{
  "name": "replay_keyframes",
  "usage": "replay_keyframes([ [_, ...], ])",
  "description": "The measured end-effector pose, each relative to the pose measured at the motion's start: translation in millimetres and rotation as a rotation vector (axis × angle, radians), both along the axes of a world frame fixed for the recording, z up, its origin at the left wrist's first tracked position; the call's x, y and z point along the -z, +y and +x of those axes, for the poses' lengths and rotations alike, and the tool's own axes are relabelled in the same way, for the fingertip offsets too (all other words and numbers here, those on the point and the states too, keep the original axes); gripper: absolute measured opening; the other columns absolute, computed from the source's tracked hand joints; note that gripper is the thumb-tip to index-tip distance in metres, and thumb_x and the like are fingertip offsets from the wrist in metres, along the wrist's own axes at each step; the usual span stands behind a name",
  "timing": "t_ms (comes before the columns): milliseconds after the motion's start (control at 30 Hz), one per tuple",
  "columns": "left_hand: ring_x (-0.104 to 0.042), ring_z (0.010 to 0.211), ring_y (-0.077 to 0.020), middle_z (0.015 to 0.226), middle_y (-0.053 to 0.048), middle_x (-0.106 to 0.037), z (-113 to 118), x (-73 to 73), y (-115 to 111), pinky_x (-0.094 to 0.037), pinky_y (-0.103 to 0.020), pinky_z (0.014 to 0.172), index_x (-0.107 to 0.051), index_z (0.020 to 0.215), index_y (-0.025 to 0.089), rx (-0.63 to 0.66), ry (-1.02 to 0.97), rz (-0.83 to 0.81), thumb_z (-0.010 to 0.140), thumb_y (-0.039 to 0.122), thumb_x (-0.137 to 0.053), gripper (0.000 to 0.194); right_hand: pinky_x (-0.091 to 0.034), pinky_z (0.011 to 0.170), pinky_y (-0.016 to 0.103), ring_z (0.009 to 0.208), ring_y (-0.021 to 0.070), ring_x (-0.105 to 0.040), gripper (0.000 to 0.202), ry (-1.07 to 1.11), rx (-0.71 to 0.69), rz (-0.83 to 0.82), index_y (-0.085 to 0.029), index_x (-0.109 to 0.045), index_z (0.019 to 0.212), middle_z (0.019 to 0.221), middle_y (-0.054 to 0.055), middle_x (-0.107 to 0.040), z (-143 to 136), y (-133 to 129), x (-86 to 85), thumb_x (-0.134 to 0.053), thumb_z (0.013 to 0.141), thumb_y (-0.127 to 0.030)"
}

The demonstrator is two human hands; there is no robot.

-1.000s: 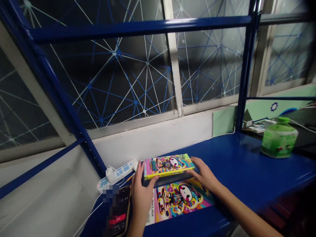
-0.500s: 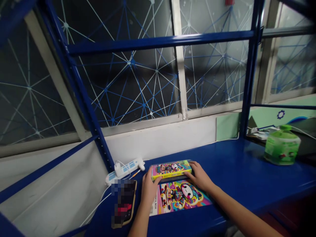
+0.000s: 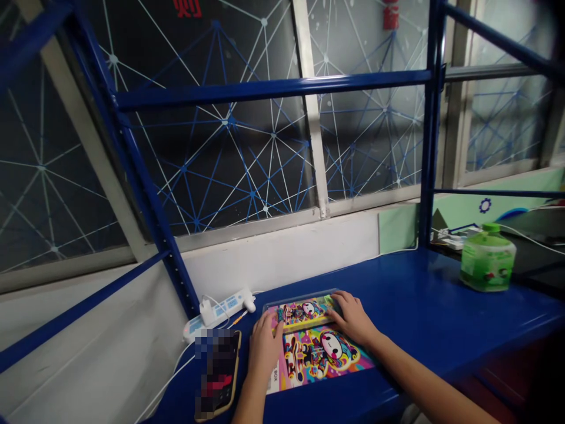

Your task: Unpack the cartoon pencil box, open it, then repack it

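Note:
A colourful cartoon-printed box (image 3: 304,312) with a yellow front edge lies in or on a clear plastic case (image 3: 269,307) on the blue table. My left hand (image 3: 266,337) grips the box's left end, its thumb at the front edge. At the right end, my right hand (image 3: 351,315) holds the same box, fingers over the far corner and thumb at the near side. Directly in front of the box, a printed sheet (image 3: 324,356) with the same cartoon figure lies flat, its left edge partly under my left forearm.
A phone (image 3: 220,374) lies left of my left forearm. Behind it are a white power strip (image 3: 220,313) and cables. A green bottle (image 3: 488,259) stands at the right on the blue table (image 3: 397,294). Blue frame posts (image 3: 430,129) rise at the back.
The box sits lower within the clear case, whose rim shows more around it. Both hands have stayed at its ends. The camera view has shifted slightly.

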State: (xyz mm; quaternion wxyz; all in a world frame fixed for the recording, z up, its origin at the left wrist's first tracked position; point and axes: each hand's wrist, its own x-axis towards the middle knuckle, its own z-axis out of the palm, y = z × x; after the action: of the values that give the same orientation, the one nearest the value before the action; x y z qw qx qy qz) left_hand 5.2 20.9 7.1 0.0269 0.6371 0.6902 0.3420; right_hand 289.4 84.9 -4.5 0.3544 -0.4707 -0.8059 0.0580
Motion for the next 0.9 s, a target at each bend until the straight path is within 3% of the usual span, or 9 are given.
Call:
replay_keyframes([
  [100, -0.039, 0.14, -0.0336, 0.139, -0.012, -0.06, 5.9, -3.8, -6.8, -0.034, -0.053, 0.113, -0.067, 0.117, 0.018, -0.036, 0.09, 0.028, 0.093, 0.034, -0.046, 0.035, -0.033, 0.106, 0.053, 0.127, 0.0325, -0.047, 0.033, -0.029, -0.064, 0.055, -0.019, -0.059, 0.122, 0.131, 0.016, -0.057, 0.8, -20.0, -12.1, -0.045, 0.1, -0.038],
  [233, -0.04, 0.138, -0.0298, 0.142, -0.008, -0.057, 23.8, -11.1, -12.0, -0.036, -0.051, 0.111, -0.067, 0.118, 0.023, 0.032, 0.199, 0.058, 0.097, 0.033, -0.041, 0.035, -0.041, 0.099, 0.041, 0.105, 0.0233, -0.06, 0.02, -0.123, -0.299, 0.078, -0.026, -0.065, 0.108, 0.112, 0.007, -0.068, -3.6, -60.1, -21.5, -0.048, 0.098, -0.031],
  [300, -0.039, 0.139, -0.0267, 0.148, -0.007, -0.053, 35.9, -16.3, -8.0, -0.034, -0.049, 0.114, -0.064, 0.125, 0.025, 0.094, 0.248, 0.057, 0.098, 0.034, -0.04, 0.037, -0.042, 0.099, 0.038, 0.106, 0.0223, -0.061, 0.024, -0.183, -0.446, 0.027, -0.027, -0.065, 0.115, 0.118, 0.006, -0.068, -6.8, -75.5, -23.1, -0.051, 0.098, -0.038],
  [367, -0.036, 0.143, -0.0251, 0.153, -0.006, -0.048, 48.0, -22.6, 0.9, -0.031, -0.046, 0.117, -0.061, 0.129, 0.025, 0.145, 0.284, 0.041, 0.099, 0.036, -0.038, 0.04, -0.039, 0.105, 0.04, 0.121, 0.0267, -0.057, 0.043, -0.22, -0.517, -0.068, -0.025, -0.059, 0.131, 0.135, 0.01, -0.061, -8.5, -83.9, -24.7, -0.052, 0.097, -0.05],
  [433, -0.033, 0.145, -0.0256, 0.156, -0.006, -0.044, 58.2, -28.5, 13.1, -0.03, -0.046, 0.118, -0.058, 0.133, 0.023, 0.181, 0.306, 0.005, 0.099, 0.04, -0.036, 0.044, -0.035, 0.11, 0.044, 0.131, 0.0313, -0.05, 0.058, -0.222, -0.494, -0.162, -0.022, -0.053, 0.141, 0.145, 0.014, -0.054, -7.7, -86.8, -26.2, -0.053, 0.095, -0.058],
  [500, -0.031, 0.147, -0.0287, 0.158, -0.008, -0.041, 65.0, -31.7, 25.7, -0.031, -0.049, 0.117, -0.055, 0.138, 0.021, 0.203, 0.319, -0.045, 0.098, 0.044, -0.036, 0.049, -0.037, 0.107, 0.043, 0.128, 0.0315, -0.052, 0.055, -0.198, -0.446, -0.213, -0.023, -0.058, 0.136, 0.142, 0.014, -0.056, -4.0, -87.7, -26.5, -0.054, 0.094, -0.058],
  [600, -0.031, 0.147, -0.0344, 0.158, -0.01, -0.04, 68.2, -29.5, 40.4, -0.03, -0.058, 0.115, -0.055, 0.139, 0.022, 0.225, 0.329, -0.129, 0.096, 0.05, -0.038, 0.054, -0.044, 0.093, 0.038, 0.105, 0.0251, -0.06, 0.033, -0.144, -0.325, -0.22, -0.025, -0.068, 0.108, 0.115, 0.008, -0.067, 7.4, -89.0, -23.3, -0.053, 0.096, -0.053],
  [700, -0.035, 0.145, -0.0361, 0.155, -0.012, -0.044, 66.4, -23.1, 47.5, -0.028, -0.061, 0.114, -0.055, 0.139, 0.023, 0.241, 0.329, -0.192, 0.095, 0.054, -0.036, 0.057, -0.045, 0.083, 0.036, 0.088, 0.0224, -0.057, 0.029, -0.143, -0.166, -0.193, -0.023, -0.061, 0.088, 0.093, 0.004, -0.063, 23.5, -87.2, -17.2, -0.051, 0.098, -0.048],
  [900, -0.041, 0.14, -0.0369, 0.152, -0.013, -0.048, 64.0, -22.3, 42.6, -0.029, -0.059, 0.112, -0.055, 0.139, 0.027, 0.266, 0.339, -0.22, 0.094, 0.056, -0.035, 0.057, -0.045, 0.087, 0.043, 0.095, 0.0273, -0.055, 0.028, -0.18, -0.055, -0.156, -0.023, -0.061, 0.099, 0.102, 0.008, -0.061, 26.5, -73.0, -9.1, -0.057, 0.094, -0.051],
])
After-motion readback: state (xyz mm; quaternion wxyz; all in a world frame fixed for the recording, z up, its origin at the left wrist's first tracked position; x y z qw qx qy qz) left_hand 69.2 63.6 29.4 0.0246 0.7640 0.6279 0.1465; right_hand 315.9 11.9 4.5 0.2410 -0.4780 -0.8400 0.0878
